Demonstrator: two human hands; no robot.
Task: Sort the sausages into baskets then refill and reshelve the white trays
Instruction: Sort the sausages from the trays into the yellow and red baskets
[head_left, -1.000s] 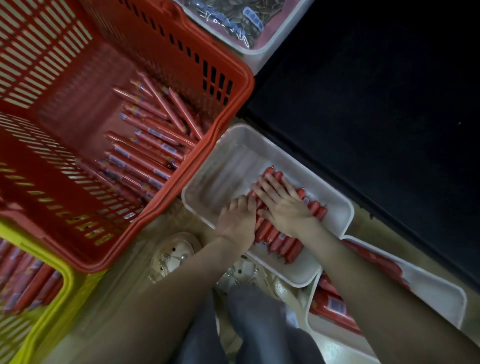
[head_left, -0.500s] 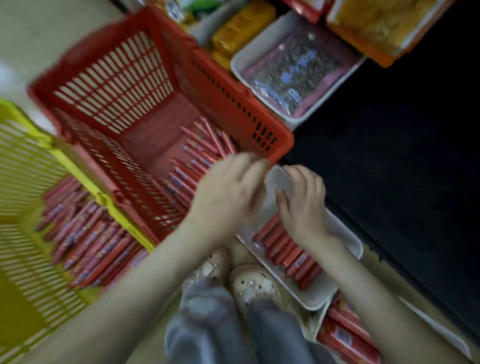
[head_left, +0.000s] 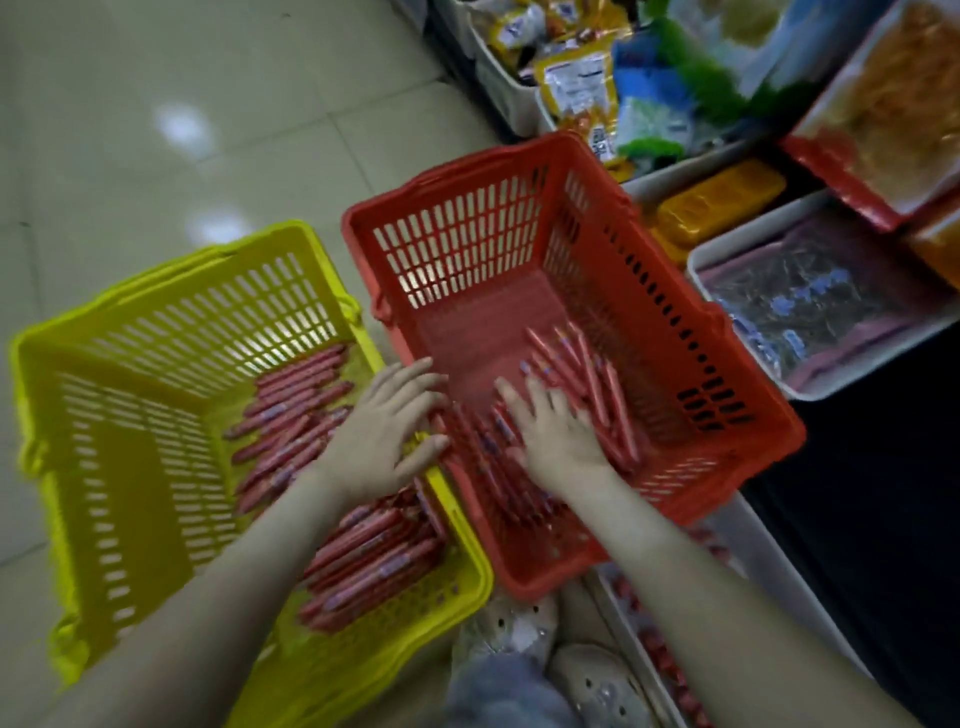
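Head view, only view available. Both hands are reaching down into the red basket (head_left: 649, 291), which is standing on the floor just beside the yellow basket (head_left: 156, 322), rims touching. The right hand (head_left: 558, 441) is lying wide, fingers spread flat on the thin sausages (head_left: 597, 379) piled against the red basket's right wall; it is gripping nothing that I can see. The left hand (head_left: 387, 431) is hovering over the shared rim with fingers relaxed and extended; motion blur is hiding whether it is touching a sausage or the rim. The thicker sausages (head_left: 291, 415) are lying in the yellow basket. A white tray (head_left: 763, 545) is sitting low at right, partly under the red basket, red sausages showing in it. Judgement: sorting is looking largely done and the person is gathering a handful for a tray refill. To do it well, I am suggesting raking the sausages parallel first, closing both hands around one aligned bundle, lifting clear of the basket wall, and keeping the two kinds apart.
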